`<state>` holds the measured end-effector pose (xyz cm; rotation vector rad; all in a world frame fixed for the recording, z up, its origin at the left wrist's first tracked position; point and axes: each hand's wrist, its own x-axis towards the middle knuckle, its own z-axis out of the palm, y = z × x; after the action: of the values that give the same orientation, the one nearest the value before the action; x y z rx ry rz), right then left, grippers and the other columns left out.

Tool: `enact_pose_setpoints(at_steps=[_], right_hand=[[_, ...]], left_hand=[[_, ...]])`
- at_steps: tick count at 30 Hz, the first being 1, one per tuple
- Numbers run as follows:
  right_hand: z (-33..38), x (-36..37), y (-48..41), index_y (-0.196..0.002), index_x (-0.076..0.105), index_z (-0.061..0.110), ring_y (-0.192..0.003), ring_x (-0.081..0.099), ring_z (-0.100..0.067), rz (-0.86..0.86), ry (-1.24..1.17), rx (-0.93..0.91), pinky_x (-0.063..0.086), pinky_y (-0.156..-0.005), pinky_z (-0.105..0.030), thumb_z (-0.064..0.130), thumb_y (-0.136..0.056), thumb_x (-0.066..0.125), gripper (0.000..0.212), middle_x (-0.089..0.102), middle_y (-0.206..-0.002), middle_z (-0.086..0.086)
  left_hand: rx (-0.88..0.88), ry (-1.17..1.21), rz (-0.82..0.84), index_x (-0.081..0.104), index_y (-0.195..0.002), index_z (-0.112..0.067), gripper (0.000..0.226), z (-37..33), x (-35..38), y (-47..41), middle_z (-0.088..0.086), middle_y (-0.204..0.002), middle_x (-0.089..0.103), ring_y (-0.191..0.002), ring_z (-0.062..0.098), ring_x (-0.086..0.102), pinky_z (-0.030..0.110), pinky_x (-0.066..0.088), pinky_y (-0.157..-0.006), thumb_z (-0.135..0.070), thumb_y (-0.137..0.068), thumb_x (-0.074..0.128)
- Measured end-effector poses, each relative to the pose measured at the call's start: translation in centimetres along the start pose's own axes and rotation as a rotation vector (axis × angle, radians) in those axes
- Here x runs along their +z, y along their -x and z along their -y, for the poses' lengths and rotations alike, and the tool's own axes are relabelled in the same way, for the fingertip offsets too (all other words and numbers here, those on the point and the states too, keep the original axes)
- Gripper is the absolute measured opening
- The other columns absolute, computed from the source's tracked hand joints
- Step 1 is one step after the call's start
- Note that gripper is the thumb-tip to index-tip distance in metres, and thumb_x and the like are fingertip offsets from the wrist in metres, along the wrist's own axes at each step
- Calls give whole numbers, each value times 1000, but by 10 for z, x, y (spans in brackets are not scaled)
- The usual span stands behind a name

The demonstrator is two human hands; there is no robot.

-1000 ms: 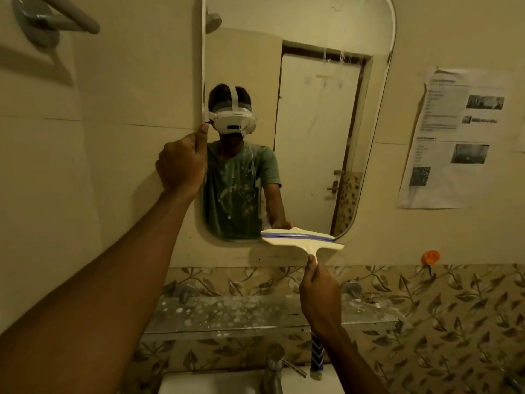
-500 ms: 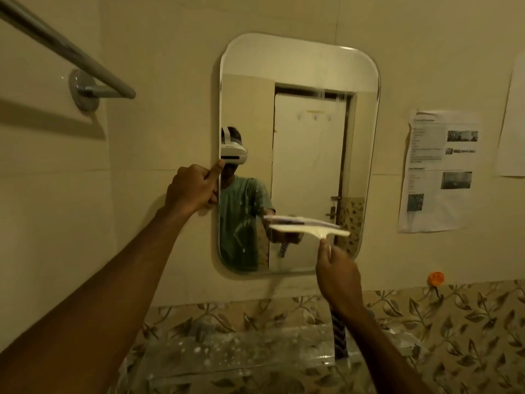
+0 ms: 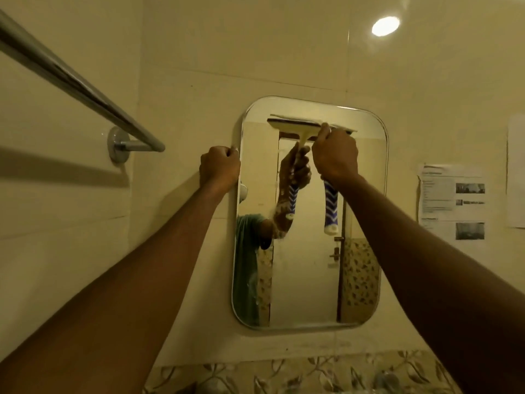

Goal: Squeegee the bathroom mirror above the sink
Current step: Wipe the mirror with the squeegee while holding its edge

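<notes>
A tall mirror point(image 3: 306, 280) with rounded corners hangs on the beige tiled wall. My right hand point(image 3: 335, 155) grips a squeegee point(image 3: 331, 206) by its blue-and-white zigzag handle. Its cream blade head lies flat against the glass near the mirror's top edge. My left hand point(image 3: 219, 166) is curled into a fist on the mirror's left edge, about a third of the way down. The glass reflects my hand, the squeegee, a green shirt and a door. Soapy droplets show on the reflected arm.
A chrome towel rail point(image 3: 79, 83) juts from the upper left wall, close to my left arm. Printed paper sheets point(image 3: 451, 200) are stuck on the wall to the right. Leaf-patterned tiles point(image 3: 306, 371) run below the mirror. A ceiling light point(image 3: 385, 26) glares at top right.
My right hand has lifted the squeegee from the mirror's lower right part to its top edge. The view has tilted upward, and the shelf and sink have dropped out of sight. My left hand stays on the mirror's edge.
</notes>
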<state>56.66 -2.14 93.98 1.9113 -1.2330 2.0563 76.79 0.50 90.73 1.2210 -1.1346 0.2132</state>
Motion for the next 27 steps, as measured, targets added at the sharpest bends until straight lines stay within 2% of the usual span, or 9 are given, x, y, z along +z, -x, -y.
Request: enact_pose_setpoints(at_steps=[3,6,9,13,15,17,22,25,27], right_hand=[[9,6,-15,-68,49,20,-47,52,-4,-14,50,-16,34,-44,-15,38,-105,31,45,53,-58,6],[4,11,-6,-81,55,17,-50,53,-3,31,68,-18,33,-46,-15,41,-105,29,43,56,-63,6],[-21,18,40,-91,55,15,-43,54,-1,112,22,-41,35,-36,-13,42,-104,29,39,57,-64,5],[-61,21,142,-79,45,27,-46,53,11,121,2,-80,31,-30,-7,62,-91,19,46,53,-57,8],[-78,16,181,-77,42,28,-43,55,0,114,57,-39,31,-32,-5,72,-83,7,56,50,-55,12],[-90,11,196,-77,42,27,-35,44,-2,96,136,-29,33,-37,-2,67,-86,6,55,47,-54,15],[-61,7,128,-68,48,24,-36,47,2,83,31,-41,32,-33,-6,38,-104,30,42,47,-53,9],[-20,8,58,-68,50,21,-34,45,2,47,-32,-60,31,-32,-9,36,-105,31,44,49,-54,7],[4,12,22,-71,52,18,-41,47,0,30,-29,-30,34,-40,-12,39,-105,30,46,52,-58,6]], left_hand=[[-53,84,45,67,-82,-4,39,2,-1,-4,13,-79,70,-71,27,69,44,59,-73,-32,-100,45],[-51,73,52,66,-83,-3,42,4,0,-5,13,-79,70,-71,26,69,44,59,-73,-33,-101,43],[-31,67,44,67,-80,0,44,6,0,-5,16,-77,70,-71,30,68,48,58,-71,-32,-100,43],[-6,63,38,65,-76,3,46,5,-2,-4,19,-74,69,-70,36,67,49,56,-70,-30,-99,42],[-10,90,51,66,-76,4,48,4,-4,-2,20,-74,69,-69,35,67,48,57,-71,-30,-99,40],[-20,127,70,67,-79,3,48,4,-6,0,19,-75,70,-69,33,68,46,58,-70,-29,-99,39],[-65,204,131,67,-86,1,48,0,-11,1,18,-81,71,-61,26,66,28,58,-55,-31,-100,35],[-116,249,182,66,-92,2,55,-1,-15,-2,16,-80,70,-55,20,62,21,52,-45,-36,-102,27],[-158,268,215,66,-96,2,61,-2,-17,-4,16,-82,70,-57,20,63,23,53,-47,-39,-103,21]])
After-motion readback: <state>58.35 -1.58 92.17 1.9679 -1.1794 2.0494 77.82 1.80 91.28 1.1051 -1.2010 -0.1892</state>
